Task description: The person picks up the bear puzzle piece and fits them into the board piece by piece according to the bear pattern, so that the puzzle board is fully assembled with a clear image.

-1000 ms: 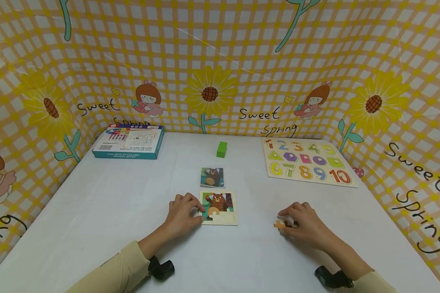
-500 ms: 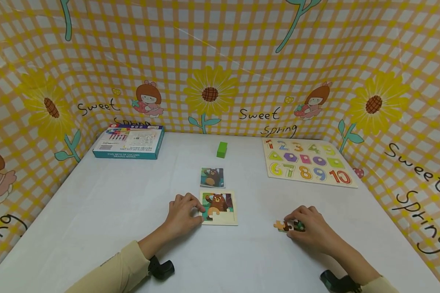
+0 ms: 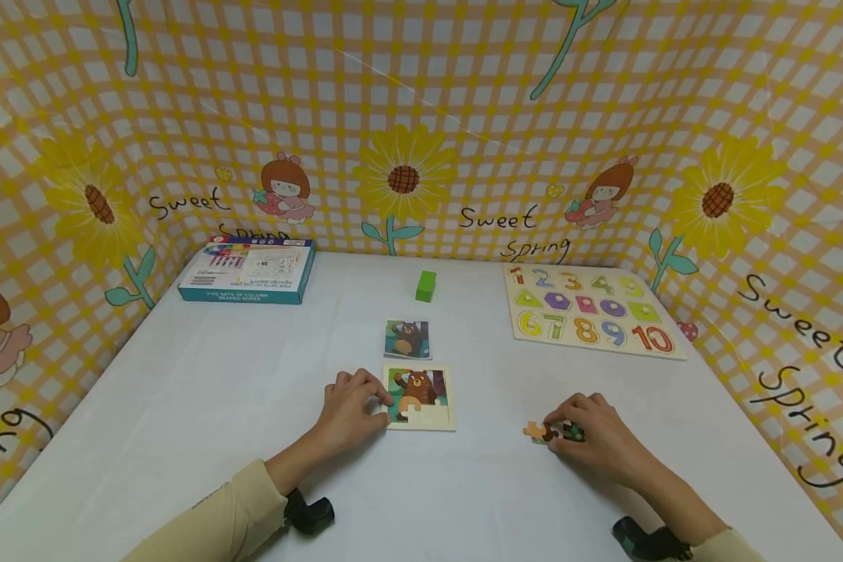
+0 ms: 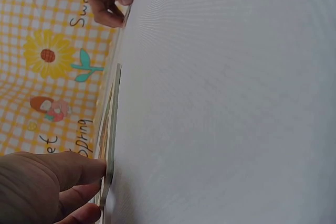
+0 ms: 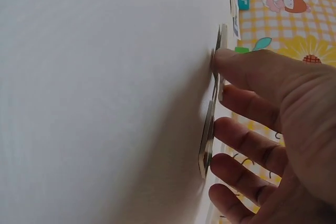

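Observation:
A square wooden puzzle tray [image 3: 432,423] lies mid-table, partly filled with bear-picture pieces; its lower right shows bare wood. My left hand [image 3: 353,410] holds the tray's left edge with thumb and fingers, and the tray's side [image 4: 112,129] shows in the left wrist view. Off to the right, my right hand [image 3: 593,437] pinches a brown puzzle piece [image 3: 551,434] between thumb and forefinger. Touching or overlapping it are a tan piece [image 3: 532,430] and a dark green piece [image 3: 574,432]. In the right wrist view, one flat piece [image 5: 207,140] lies under the other fingertips.
Just behind the tray lies a bear picture card [image 3: 407,339]. Farther back stands a green block [image 3: 425,286]. A teal-sided box [image 3: 242,297] is at the back left, a number-and-shape board [image 3: 590,308] at the back right. Checked cloth [image 3: 403,94] walls the table's back and sides.
My right hand has shifted slightly right along the loose pieces, uncovering the brown and dark green ones, then stayed nearly still. My left hand and the tray have not visibly moved.

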### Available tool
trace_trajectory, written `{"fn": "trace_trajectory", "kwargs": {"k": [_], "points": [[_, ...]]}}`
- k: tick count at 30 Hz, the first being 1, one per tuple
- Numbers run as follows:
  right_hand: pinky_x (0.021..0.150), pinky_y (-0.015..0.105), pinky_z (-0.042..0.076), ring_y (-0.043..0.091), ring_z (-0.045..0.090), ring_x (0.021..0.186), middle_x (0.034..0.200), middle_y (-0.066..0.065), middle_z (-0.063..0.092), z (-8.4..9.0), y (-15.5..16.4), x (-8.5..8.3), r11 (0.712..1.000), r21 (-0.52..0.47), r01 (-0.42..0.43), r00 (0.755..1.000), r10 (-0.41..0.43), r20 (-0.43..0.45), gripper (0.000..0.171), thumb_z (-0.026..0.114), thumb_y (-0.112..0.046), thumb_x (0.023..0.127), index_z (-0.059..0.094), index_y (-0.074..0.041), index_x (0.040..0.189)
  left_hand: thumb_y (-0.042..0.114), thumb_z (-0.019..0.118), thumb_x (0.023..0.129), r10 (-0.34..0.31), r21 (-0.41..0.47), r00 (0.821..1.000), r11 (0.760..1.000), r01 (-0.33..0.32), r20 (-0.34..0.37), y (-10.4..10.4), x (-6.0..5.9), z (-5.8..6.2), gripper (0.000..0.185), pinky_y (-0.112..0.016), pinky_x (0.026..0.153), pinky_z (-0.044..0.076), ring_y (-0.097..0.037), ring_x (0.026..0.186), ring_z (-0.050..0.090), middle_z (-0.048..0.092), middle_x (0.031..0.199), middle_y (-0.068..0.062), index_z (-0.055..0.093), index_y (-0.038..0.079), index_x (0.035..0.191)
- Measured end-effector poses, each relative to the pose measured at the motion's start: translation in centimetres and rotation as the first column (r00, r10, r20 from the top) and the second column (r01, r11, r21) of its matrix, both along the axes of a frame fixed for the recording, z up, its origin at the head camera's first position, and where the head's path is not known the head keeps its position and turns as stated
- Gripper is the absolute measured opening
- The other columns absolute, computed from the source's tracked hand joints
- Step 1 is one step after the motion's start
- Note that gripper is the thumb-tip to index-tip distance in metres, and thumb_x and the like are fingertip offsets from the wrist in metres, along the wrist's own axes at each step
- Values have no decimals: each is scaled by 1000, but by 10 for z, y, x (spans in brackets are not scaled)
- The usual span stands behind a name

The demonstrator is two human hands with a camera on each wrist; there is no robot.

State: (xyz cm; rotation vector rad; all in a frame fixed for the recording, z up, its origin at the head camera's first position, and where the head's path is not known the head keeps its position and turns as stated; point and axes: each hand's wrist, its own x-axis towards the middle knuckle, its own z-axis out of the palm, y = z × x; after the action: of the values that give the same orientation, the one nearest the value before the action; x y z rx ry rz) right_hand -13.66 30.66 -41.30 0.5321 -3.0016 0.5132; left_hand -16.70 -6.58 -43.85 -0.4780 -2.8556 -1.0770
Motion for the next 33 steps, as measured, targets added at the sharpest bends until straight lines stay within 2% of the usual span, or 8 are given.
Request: {"fn": "trace_trajectory", "kwargs": {"k": [8, 14, 19, 26, 33], "points": [[74, 31, 33, 13, 42, 90, 96, -8, 60, 7, -13, 1, 999, -28, -17, 1000, 17, 7, 23, 77, -26, 74, 70, -22, 96, 17, 72, 73, 3, -4, 1000, 1000, -3, 3, 0, 1, -1, 10, -47, 84, 30, -23, 97, 41, 56, 99, 0, 69, 18, 83], [76, 32, 34, 12, 41, 90, 96, -8, 61, 10, -37, -1, 998, -42, -42, 999, 42, -5, 22, 76, -19, 73, 70, -21, 94, 17, 73, 74, 3, -7, 1000, 1000, -3, 11, 0, 1, 0, 10, -47, 84, 30, -23, 97, 41, 56, 99, 1, 69, 18, 83], [78, 33, 37, 10, 41, 90, 95, -9, 61, 10, -58, -6, 996, -58, -68, 997, 67, -27, 22, 76, -19, 73, 70, -21, 93, 17, 73, 74, 3, -9, 1000, 1000, -3, 10, 0, 1, 1, 10, -47, 84, 30, -22, 97, 41, 56, 100, 0, 69, 18, 83], [78, 33, 39, 12, 43, 90, 93, -4, 62, 10, -90, -15, 987, -96, -130, 987, 120, -102, 22, 77, -19, 73, 70, -17, 94, 16, 73, 74, 6, -10, 1000, 1000, -6, 4, 0, 0, 1, 9, -47, 84, 30, -22, 97, 41, 56, 100, 0, 69, 17, 82], [78, 31, 38, 12, 44, 88, 93, -3, 62, 2, -120, -27, 976, -133, -173, 982, 161, -100, 21, 77, -21, 73, 70, -16, 93, 16, 73, 74, 1, 2, 1000, 1000, -1, 6, 0, 0, 1, 9, -48, 83, 30, -22, 96, 41, 56, 99, 0, 69, 17, 82]]}}
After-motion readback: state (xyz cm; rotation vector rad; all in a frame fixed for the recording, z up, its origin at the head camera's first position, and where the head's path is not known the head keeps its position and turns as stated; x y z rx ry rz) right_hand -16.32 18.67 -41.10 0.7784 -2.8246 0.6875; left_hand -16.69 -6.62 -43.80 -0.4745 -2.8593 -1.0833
